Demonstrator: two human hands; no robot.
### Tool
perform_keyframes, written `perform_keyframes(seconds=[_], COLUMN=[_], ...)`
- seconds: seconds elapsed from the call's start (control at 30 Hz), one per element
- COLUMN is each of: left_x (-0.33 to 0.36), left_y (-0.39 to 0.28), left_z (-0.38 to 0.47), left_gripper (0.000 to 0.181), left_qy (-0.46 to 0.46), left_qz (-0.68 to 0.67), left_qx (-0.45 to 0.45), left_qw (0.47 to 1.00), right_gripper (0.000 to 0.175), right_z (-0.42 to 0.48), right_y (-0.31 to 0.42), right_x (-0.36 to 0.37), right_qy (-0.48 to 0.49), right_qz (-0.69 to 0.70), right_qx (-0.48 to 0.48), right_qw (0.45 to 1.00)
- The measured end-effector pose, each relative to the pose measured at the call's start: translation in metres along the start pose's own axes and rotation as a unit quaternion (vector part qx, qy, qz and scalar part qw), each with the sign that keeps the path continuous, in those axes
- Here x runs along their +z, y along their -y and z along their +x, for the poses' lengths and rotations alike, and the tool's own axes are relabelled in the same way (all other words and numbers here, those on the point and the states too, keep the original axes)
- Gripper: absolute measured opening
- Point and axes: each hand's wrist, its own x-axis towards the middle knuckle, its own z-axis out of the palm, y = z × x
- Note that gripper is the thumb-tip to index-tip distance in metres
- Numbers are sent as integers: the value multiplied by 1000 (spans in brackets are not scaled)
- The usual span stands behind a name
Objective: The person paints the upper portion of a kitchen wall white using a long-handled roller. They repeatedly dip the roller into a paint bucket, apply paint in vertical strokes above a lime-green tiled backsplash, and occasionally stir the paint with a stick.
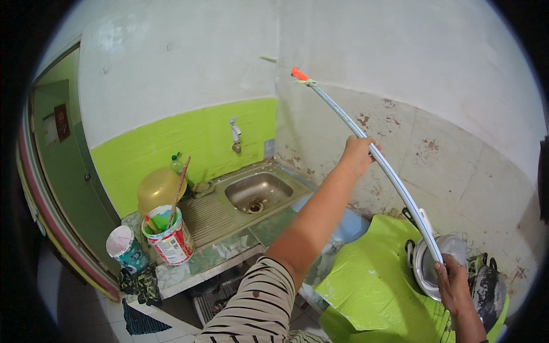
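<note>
My left hand (359, 156) grips the middle of a long white pipe with blue stripes (401, 193), which bends slightly. Lower down, my right hand (455, 283) holds the pipe's near end, above an aluminium pot (425, 274). A tool with an orange handle (300, 74) is tied to the far end with a pale strip (306, 82). Beyond the handle is a small pale green head (269, 58), apparently a mini paint roller, near the corner of the white wall (193, 55). Whether it touches the wall I cannot tell.
A steel sink (259, 191) lies below a tap (235, 133) on a lime-green wall band (180, 158). A paint bucket (171, 244) with a stick, a smaller tub (131, 253) and a golden basin (158, 191) stand left. A lime-green sheet (364, 283) lies under the pots.
</note>
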Motion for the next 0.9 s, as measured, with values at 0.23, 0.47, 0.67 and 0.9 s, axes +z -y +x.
perform_keyframes(seconds=[0.23, 0.47, 0.67, 0.9], left_x=[34, 71, 91, 67], left_y=[-6, -55, -63, -30], left_z=[-5, 62, 73, 88], left_gripper=[31, 40, 39, 35], left_qy=[34, 18, -63, 31], left_qz=[54, 201, 301, 218], left_qx=[35, 85, 92, 22], left_qw=[997, 976, 947, 975], right_gripper=[29, 33, 35, 24], right_z=[18, 99, 148, 171], right_y=[-58, -46, -55, -72], right_x=[9, -13, -8, -11], right_qy=[-23, -115, -110, -115], right_qz=[36, -11, 33, -99], right_qx=[3, -129, -151, -130], right_qw=[999, 985, 982, 980])
